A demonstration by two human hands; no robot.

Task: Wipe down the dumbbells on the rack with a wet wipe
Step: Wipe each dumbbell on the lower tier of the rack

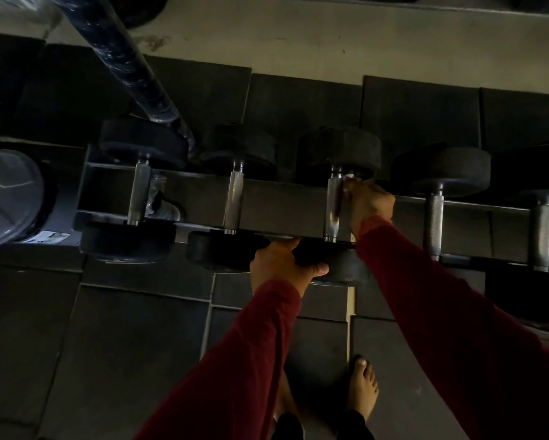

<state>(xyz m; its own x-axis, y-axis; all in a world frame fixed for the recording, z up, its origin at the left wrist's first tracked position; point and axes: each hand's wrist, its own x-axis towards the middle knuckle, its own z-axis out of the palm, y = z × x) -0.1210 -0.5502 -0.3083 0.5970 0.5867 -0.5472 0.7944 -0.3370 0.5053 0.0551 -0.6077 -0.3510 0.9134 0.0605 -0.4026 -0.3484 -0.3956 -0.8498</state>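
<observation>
Gym: dumbbell rack (267, 198), rubber mats (124, 344)

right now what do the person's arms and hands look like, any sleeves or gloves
Both arms wear long dark red sleeves of plain cloth that end at the wrists. The left hand and the right hand are bare: no gloves show, and no watch, ring or band can be made out in this dim light. The sleeves show no markings.

Right hand (370, 203) presses wipe (349, 179) against dumbbell handle (334, 204) (left grips its head).
</observation>
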